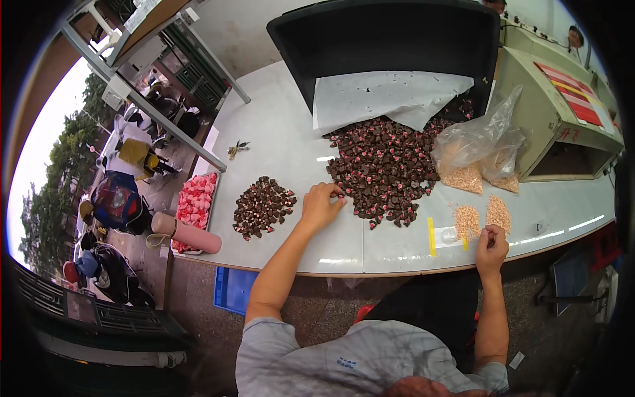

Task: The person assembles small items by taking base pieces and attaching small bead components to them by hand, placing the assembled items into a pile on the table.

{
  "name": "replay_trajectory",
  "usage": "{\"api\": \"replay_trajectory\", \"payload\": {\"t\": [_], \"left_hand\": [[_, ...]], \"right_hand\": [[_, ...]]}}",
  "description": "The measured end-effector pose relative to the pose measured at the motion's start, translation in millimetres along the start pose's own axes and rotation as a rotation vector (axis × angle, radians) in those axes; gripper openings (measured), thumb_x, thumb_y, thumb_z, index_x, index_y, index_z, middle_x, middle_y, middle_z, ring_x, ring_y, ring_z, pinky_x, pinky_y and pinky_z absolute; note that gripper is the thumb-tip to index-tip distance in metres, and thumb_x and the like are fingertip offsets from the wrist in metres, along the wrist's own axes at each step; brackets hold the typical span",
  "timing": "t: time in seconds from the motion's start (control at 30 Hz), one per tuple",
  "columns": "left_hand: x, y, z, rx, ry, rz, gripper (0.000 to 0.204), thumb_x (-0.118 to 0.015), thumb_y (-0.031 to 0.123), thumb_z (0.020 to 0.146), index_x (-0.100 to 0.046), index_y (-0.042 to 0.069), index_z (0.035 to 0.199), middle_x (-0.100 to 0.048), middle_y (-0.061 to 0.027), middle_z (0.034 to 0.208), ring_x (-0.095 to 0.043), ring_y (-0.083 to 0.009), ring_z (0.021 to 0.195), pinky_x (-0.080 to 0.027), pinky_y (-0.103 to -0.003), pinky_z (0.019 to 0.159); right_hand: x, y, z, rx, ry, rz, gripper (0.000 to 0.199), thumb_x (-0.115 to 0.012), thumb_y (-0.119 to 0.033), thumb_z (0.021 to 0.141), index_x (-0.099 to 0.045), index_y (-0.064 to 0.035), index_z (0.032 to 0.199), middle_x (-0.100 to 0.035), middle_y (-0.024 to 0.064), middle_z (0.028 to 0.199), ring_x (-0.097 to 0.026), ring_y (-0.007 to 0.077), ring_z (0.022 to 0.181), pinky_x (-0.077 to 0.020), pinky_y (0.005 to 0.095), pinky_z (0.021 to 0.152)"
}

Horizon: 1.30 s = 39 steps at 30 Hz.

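Observation:
My left hand (321, 204) rests on the white table (278, 139) with its fingertips pinched at the near edge of a big heap of small dark brown and pink parts (383, 169); whether it grips one is unclear. A smaller heap of the same parts (263, 206) lies to its left. My right hand (493, 241) is near the table's front edge, fingers curled beside two small piles of tan pellets (467, 220); anything between them is too small to see.
A black bin (397, 40) lined with white paper lies tipped at the back. A clear bag of tan pellets (476, 155) sits right, by a beige machine (562, 112). A tray of pink parts (196, 202) and a pink cylinder (185, 233) sit left.

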<state>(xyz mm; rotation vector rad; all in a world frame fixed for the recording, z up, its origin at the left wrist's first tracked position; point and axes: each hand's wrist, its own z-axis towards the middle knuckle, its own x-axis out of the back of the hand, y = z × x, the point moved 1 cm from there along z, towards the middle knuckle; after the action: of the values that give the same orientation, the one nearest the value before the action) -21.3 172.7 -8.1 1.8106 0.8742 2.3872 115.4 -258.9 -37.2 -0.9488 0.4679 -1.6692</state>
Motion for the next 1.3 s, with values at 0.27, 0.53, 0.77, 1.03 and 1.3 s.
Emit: {"api": "replay_trajectory", "payload": {"t": [0.27,0.53,0.77,1.03,1.3], "left_hand": [[2.6,8.1,-20.9,0.060,0.096,-0.050,0.029,-0.076,0.019,0.081,-0.067,0.004,0.104,-0.064,-0.0123,0.106,-0.061,-0.0280,0.100,-0.050,-0.038,0.086],[-8.6,-3.3,-19.4,-0.009,0.172,-0.227,0.024,-0.069,0.016,0.089,-0.064,-0.001,0.106,-0.068,-0.0132,0.096,-0.065,-0.0232,0.087,-0.052,-0.035,0.076],[18.2,57.2,-36.1,0.084,-0.080,-0.788,0.021,-0.063,0.010,0.094,-0.063,0.000,0.112,-0.066,-0.0052,0.095,-0.061,-0.0118,0.085,-0.052,-0.029,0.074],[-22.3,139.6,-23.1,-0.158,-0.761,-0.999,0.021,-0.062,0.013,0.096,-0.064,0.001,0.113,-0.068,-0.0059,0.104,-0.065,-0.0123,0.090,-0.051,-0.027,0.076],[-60.5,139.8,-16.4,-0.101,-0.939,-1.072,0.021,-0.067,0.007,0.093,-0.065,-0.002,0.112,-0.069,-0.0104,0.109,-0.068,-0.0153,0.094,-0.054,-0.028,0.083]], "right_hand": [[0.0,-0.1,0.4,-0.024,0.000,0.010,0.005,-0.062,0.001,0.090,-0.059,0.0019,0.094,-0.052,0.0011,0.062,-0.045,0.0064,0.053,-0.0340,0.0226,0.047],[6.6,1.4,-1.5,-0.102,0.028,0.011,0.008,-0.062,-0.005,0.093,-0.061,0.0012,0.098,-0.063,0.0051,0.070,-0.056,0.0088,0.060,-0.0439,0.0244,0.054],[17.1,-9.6,0.9,-0.249,-0.112,0.069,0.007,-0.064,-0.006,0.091,-0.064,-0.0015,0.096,-0.056,0.0022,0.061,-0.052,0.0070,0.055,-0.0407,0.0248,0.051],[20.7,-35.1,3.1,-0.075,-0.321,-0.303,0.008,-0.070,-0.010,0.082,-0.064,-0.0071,0.087,-0.056,0.0069,0.057,-0.059,0.0230,0.051,-0.0450,0.0343,0.050],[15.1,-41.3,6.0,-0.157,-0.367,-0.455,0.008,-0.070,-0.013,0.082,-0.064,-0.0083,0.086,-0.065,0.0094,0.065,-0.066,0.0307,0.060,-0.0512,0.0409,0.056]]}}
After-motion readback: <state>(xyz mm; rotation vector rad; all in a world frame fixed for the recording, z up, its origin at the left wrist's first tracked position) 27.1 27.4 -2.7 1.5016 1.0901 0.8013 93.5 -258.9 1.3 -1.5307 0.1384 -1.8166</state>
